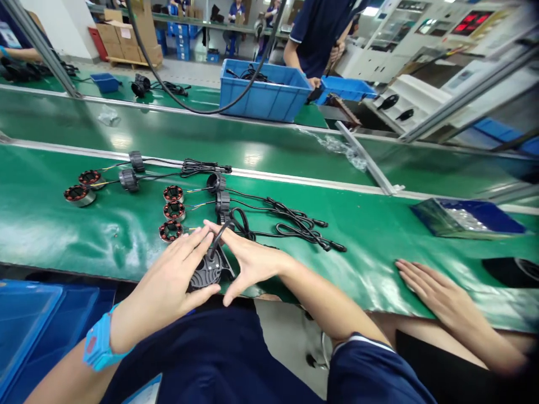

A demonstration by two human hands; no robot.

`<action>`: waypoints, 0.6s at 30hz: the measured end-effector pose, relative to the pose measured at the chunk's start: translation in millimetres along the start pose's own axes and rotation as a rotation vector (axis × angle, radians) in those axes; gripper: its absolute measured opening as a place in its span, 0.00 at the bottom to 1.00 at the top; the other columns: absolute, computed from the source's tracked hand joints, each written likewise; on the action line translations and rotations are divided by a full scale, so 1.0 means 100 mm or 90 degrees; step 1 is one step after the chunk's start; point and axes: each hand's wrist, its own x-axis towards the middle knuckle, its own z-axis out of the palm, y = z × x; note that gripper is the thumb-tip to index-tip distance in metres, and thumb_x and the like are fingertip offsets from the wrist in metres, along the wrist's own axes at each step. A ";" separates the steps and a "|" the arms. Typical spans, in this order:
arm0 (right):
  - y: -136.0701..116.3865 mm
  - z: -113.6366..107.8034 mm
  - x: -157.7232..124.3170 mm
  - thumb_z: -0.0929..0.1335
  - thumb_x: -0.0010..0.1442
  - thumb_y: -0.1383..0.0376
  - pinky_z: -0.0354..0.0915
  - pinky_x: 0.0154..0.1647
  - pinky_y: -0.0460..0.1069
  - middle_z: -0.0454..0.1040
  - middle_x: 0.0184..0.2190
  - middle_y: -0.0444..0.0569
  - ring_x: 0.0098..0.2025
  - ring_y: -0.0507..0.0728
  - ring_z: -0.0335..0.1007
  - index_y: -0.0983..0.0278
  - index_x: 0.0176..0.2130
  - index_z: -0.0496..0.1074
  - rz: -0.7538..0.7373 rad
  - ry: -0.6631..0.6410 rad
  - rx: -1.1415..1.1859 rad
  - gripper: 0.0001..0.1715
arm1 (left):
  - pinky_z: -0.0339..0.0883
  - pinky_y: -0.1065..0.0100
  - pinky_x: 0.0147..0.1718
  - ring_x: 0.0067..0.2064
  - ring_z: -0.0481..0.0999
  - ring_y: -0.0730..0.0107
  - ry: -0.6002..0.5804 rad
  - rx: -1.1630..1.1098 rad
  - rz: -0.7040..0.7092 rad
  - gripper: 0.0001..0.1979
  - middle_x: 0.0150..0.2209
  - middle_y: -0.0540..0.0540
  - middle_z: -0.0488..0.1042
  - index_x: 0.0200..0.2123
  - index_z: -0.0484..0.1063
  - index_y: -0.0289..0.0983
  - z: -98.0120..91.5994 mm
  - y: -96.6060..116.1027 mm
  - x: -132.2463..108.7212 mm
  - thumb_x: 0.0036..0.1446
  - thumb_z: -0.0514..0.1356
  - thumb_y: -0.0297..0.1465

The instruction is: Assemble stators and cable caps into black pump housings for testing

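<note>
Worktop (105, 241), green: dark finned housing (206, 273) at the near edge, left of the middle, partly hidden between the person's hands. Black cable (218, 238) rises from its top. Left hand (170, 275) on its left side, fingers straight and together, thumb apart; right hand (255, 261) on its right, thumb and forefinger spread wide. Neither is closed round the housing (whether skin touches it, can't tell). Fingertips of both nearly meet by the cable. Blue watch (101, 341) on left wrist.

Just past the hands, three copper-wound stators (174, 211) in a row running toward the far edge, thin wires leading to black ring caps (222, 202), then coiled leads (295, 216) stretching toward the right end. Two more stators (80, 194) nearer the left end, their caps (128, 180) and bundled lead (206, 167) close to the far edge.

Right end: tray (429, 210) with clear bags (467, 219) by the far edge, black roll (511, 272) below it, co-worker's hand (435, 292) lying flat at the near edge. Metal bar (366, 160) leans over the far edge.
</note>
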 end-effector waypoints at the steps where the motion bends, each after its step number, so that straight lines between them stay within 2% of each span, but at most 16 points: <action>1: -0.01 0.05 -0.02 0.80 0.48 0.42 0.46 0.76 0.61 0.43 0.75 0.65 0.77 0.68 0.41 0.62 0.76 0.29 0.013 0.018 -0.002 0.83 | 0.65 0.48 0.65 0.67 0.67 0.47 0.009 -0.001 -0.016 0.41 0.68 0.33 0.63 0.75 0.46 0.36 0.03 0.01 -0.01 0.68 0.57 0.48; 4: -0.04 0.18 -0.07 0.77 0.57 0.47 0.45 0.77 0.62 0.43 0.75 0.65 0.78 0.67 0.38 0.63 0.77 0.31 0.053 0.054 -0.006 0.73 | 0.71 0.48 0.60 0.59 0.73 0.48 0.036 -0.014 -0.058 0.40 0.61 0.33 0.70 0.74 0.51 0.37 0.09 0.02 -0.01 0.66 0.61 0.46; 6: -0.05 0.23 -0.10 0.78 0.55 0.46 0.44 0.77 0.63 0.43 0.75 0.65 0.78 0.68 0.37 0.64 0.77 0.34 0.070 0.066 0.034 0.73 | 0.71 0.50 0.60 0.59 0.73 0.49 0.029 -0.051 -0.043 0.39 0.60 0.34 0.69 0.72 0.55 0.39 0.11 0.00 0.01 0.64 0.63 0.44; 8: -0.04 0.26 -0.13 0.79 0.51 0.42 0.47 0.76 0.64 0.43 0.76 0.64 0.78 0.69 0.37 0.62 0.76 0.37 0.088 0.093 0.135 0.76 | 0.71 0.53 0.62 0.61 0.72 0.51 0.006 -0.107 -0.012 0.36 0.62 0.36 0.68 0.71 0.58 0.40 0.12 -0.04 0.05 0.63 0.64 0.42; 11: 0.02 0.35 -0.15 0.76 0.56 0.40 0.58 0.71 0.63 0.47 0.74 0.63 0.76 0.68 0.44 0.59 0.76 0.40 0.151 0.169 0.327 0.68 | 0.72 0.58 0.61 0.62 0.72 0.54 -0.016 -0.169 0.000 0.35 0.62 0.37 0.67 0.70 0.58 0.42 0.12 -0.12 0.08 0.64 0.64 0.40; 14: 0.04 0.51 -0.12 0.76 0.59 0.45 0.61 0.68 0.61 0.57 0.68 0.61 0.70 0.65 0.56 0.60 0.73 0.46 0.161 0.224 0.408 0.59 | 0.74 0.60 0.59 0.61 0.73 0.55 -0.014 -0.165 -0.004 0.34 0.61 0.39 0.67 0.70 0.58 0.45 0.15 -0.16 0.05 0.65 0.63 0.42; 16: 0.01 0.62 -0.12 0.78 0.57 0.47 0.61 0.67 0.59 0.64 0.62 0.57 0.64 0.62 0.63 0.61 0.68 0.54 0.122 0.280 0.408 0.52 | 0.72 0.55 0.61 0.64 0.71 0.53 0.014 -0.136 0.018 0.38 0.63 0.39 0.66 0.73 0.52 0.47 0.20 -0.16 0.00 0.66 0.61 0.47; 18: -0.05 0.68 -0.17 0.79 0.53 0.48 0.65 0.63 0.58 0.66 0.57 0.55 0.57 0.60 0.67 0.61 0.62 0.59 0.112 0.347 0.391 0.48 | 0.64 0.46 0.67 0.69 0.64 0.48 0.077 -0.119 0.046 0.44 0.68 0.38 0.62 0.75 0.44 0.48 0.27 -0.16 -0.07 0.64 0.58 0.55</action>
